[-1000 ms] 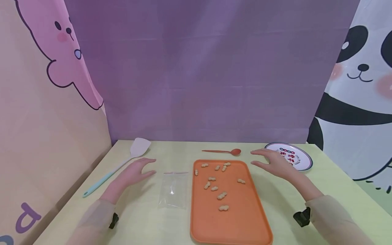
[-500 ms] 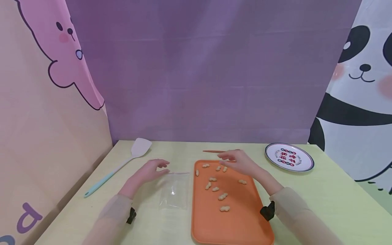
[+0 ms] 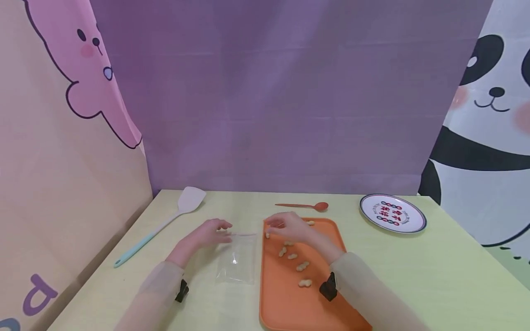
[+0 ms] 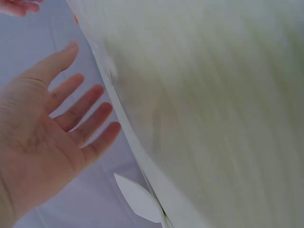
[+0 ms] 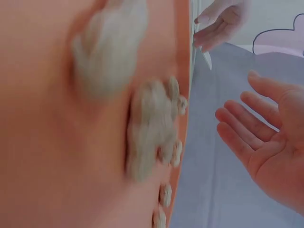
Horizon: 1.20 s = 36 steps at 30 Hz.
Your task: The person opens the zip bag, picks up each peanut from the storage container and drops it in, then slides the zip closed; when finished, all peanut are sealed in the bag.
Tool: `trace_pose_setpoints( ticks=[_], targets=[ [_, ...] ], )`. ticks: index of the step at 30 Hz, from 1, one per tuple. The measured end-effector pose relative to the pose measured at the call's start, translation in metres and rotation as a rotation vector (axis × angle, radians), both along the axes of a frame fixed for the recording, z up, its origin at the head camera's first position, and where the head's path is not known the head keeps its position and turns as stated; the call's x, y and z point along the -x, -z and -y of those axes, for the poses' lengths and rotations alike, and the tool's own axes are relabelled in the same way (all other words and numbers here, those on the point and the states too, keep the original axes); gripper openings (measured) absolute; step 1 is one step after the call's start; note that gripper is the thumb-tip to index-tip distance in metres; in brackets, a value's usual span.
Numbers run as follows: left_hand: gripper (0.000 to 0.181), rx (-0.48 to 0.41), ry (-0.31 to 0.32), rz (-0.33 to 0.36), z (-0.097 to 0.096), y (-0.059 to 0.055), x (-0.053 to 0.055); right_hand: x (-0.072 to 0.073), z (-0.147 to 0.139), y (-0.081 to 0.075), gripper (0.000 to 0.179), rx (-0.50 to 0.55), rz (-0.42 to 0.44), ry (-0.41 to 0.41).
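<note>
My left hand [image 3: 211, 232] hovers over the top left corner of a clear zip bag [image 3: 238, 264] that lies flat on the table. In the left wrist view its fingers [image 4: 76, 111] are loosely spread, with nothing in them. My right hand [image 3: 291, 226] hangs over the far left part of an orange tray [image 3: 302, 310]. Its palm is bare and its fingers [image 5: 242, 128] relaxed in the right wrist view. Several peanuts [image 3: 305, 283] in their shells lie scattered on the tray, some hidden beneath the right hand.
A spatula [image 3: 191, 200] with a white head and light blue handle lies at the left. Behind the tray is a reddish-brown spoon [image 3: 320, 207]. A white printed plate [image 3: 410, 223] sits at the back right. A purple cloth [image 3: 281, 115] hangs behind the table.
My right hand has swept left from beside the plate, across the spoon, to the tray's far left part. My left hand has moved right to the bag's top edge.
</note>
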State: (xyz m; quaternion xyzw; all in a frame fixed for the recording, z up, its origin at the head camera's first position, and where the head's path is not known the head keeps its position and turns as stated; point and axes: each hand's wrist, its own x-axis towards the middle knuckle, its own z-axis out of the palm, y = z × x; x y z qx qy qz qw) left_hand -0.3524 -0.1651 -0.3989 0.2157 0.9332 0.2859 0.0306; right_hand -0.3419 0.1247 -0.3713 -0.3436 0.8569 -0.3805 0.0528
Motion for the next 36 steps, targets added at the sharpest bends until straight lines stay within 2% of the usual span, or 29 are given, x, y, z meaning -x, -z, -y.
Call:
trace_pose_setpoints(
  ticks=[2,4,7,11,15,17,24,27,30,36],
  targets=[
    [0.044,0.018,-0.004,0.011,-0.001,0.001,0.000,0.002,0.009,0.002,0.033,-0.004,-0.004,0.008],
    [0.045,0.027,-0.009,0.021,-0.001,0.002,0.000,0.005,0.019,0.004,0.033,-0.047,-0.063,0.031],
    [0.046,0.049,-0.006,0.012,-0.001,0.003,0.000,0.007,0.031,0.007,0.035,-0.068,-0.052,0.040],
    [0.046,0.096,0.027,-0.027,-0.002,0.002,0.000,0.008,0.041,0.010,0.037,-0.095,-0.040,0.044],
    [0.037,0.122,0.058,-0.045,-0.001,0.000,-0.002,0.009,0.050,0.011,0.036,-0.133,-0.037,0.035],
    [0.031,0.121,0.062,-0.039,-0.001,-0.001,-0.002,0.008,0.053,0.012,0.036,-0.164,-0.023,0.031],
    [0.017,0.114,0.009,0.030,-0.002,0.002,-0.001,0.006,0.063,0.016,0.037,-0.226,0.021,0.028],
    [0.018,0.091,0.026,0.042,-0.001,0.004,-0.002,0.005,0.066,0.018,0.038,-0.229,0.018,0.023],
    [0.020,0.058,0.072,0.037,0.000,0.004,-0.003,0.005,0.066,0.019,0.038,-0.223,0.017,0.014],
    [0.009,0.051,0.118,0.023,-0.003,0.001,-0.003,0.004,0.066,0.017,0.036,-0.222,0.004,-0.001]
  ],
)
